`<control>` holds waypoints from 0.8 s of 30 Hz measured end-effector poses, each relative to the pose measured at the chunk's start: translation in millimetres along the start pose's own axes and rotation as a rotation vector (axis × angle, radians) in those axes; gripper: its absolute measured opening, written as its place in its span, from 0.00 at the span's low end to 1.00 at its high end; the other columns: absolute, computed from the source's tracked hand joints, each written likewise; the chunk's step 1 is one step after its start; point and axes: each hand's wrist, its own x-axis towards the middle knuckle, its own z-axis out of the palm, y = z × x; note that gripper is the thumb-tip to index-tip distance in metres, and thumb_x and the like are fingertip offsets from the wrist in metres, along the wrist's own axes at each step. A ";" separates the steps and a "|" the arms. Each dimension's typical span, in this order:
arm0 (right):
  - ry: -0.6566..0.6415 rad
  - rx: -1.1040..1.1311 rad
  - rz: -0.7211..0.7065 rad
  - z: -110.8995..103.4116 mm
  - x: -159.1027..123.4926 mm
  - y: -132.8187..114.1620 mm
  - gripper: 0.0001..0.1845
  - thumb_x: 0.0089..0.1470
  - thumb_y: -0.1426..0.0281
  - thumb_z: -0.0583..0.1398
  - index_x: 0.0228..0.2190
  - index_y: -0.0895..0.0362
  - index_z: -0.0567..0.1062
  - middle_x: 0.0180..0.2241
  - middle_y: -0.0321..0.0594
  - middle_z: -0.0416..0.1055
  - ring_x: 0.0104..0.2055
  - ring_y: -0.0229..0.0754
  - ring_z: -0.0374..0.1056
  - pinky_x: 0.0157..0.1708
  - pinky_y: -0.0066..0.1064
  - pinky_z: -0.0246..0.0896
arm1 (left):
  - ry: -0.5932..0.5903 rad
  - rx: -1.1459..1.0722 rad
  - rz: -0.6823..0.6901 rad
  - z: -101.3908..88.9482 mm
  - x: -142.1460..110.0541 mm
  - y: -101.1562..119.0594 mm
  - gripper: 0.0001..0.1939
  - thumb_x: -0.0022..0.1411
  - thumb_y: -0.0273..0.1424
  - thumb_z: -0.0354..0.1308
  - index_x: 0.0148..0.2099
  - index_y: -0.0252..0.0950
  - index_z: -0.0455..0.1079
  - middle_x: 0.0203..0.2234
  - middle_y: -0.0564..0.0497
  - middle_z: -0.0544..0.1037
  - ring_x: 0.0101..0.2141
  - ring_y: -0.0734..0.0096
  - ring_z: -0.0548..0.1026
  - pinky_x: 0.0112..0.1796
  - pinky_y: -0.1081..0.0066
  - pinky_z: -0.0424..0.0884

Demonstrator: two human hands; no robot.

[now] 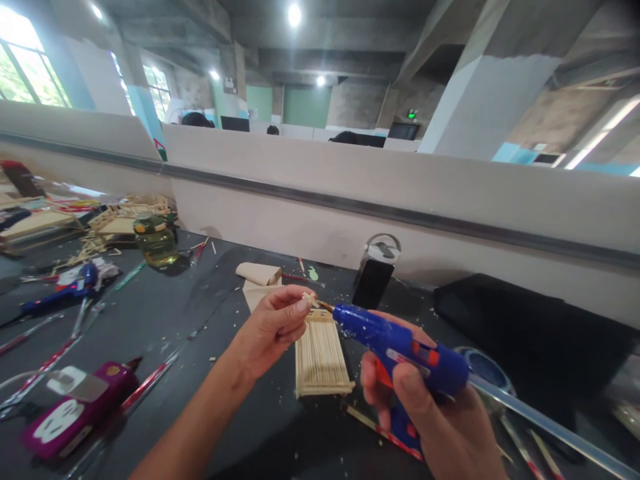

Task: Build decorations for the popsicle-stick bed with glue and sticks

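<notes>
My right hand (440, 407) grips a blue hot glue gun (400, 343), fingers around its handle near the red trigger. A clear glue stick (530, 417) sticks out of its back end. The nozzle points left, at a small pale wooden piece (310, 299) pinched between the thumb and fingers of my left hand (280, 317). Whether tip and wood touch I cannot tell. Just below both hands lies a small slatted wooden frame (323, 353), made of thin sticks side by side, on the dark table (235, 427).
Behind the frame stand a phone (373, 283) and a roll of beige paper (260, 273). To the left are a jar of yellowish liquid (156, 240), a second blue glue gun (75, 290) and a purple power strip (80, 413). Black cloth (530, 333) lies right; a partition (300, 203) runs behind.
</notes>
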 end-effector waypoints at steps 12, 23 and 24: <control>0.000 -0.014 0.056 0.2 2.9 2.1 0.25 0.51 0.50 0.61 0.44 0.53 0.71 0.21 0.37 0.72 0.19 0.38 0.64 0.15 0.26 0.62 | -0.024 0.014 -0.006 1.0 -1.8 1.3 0.08 0.49 0.31 0.70 0.32 0.33 0.77 0.14 0.61 0.55 0.16 0.86 0.45 0.16 0.81 0.44; -0.026 0.025 0.042 -0.3 2.9 1.5 0.25 0.51 0.50 0.61 0.44 0.53 0.71 0.22 0.37 0.71 0.19 0.38 0.63 0.16 0.26 0.61 | -0.045 -0.002 -0.018 0.5 -1.2 1.1 0.08 0.49 0.31 0.70 0.32 0.33 0.78 0.13 0.62 0.53 0.15 0.87 0.44 0.16 0.81 0.43; -0.027 0.033 0.049 -0.5 3.3 1.6 0.25 0.51 0.50 0.61 0.44 0.53 0.71 0.23 0.37 0.71 0.19 0.37 0.63 0.16 0.26 0.60 | -0.047 -0.005 -0.023 0.5 -1.3 0.7 0.08 0.49 0.31 0.70 0.32 0.33 0.78 0.13 0.62 0.52 0.15 0.87 0.44 0.16 0.81 0.43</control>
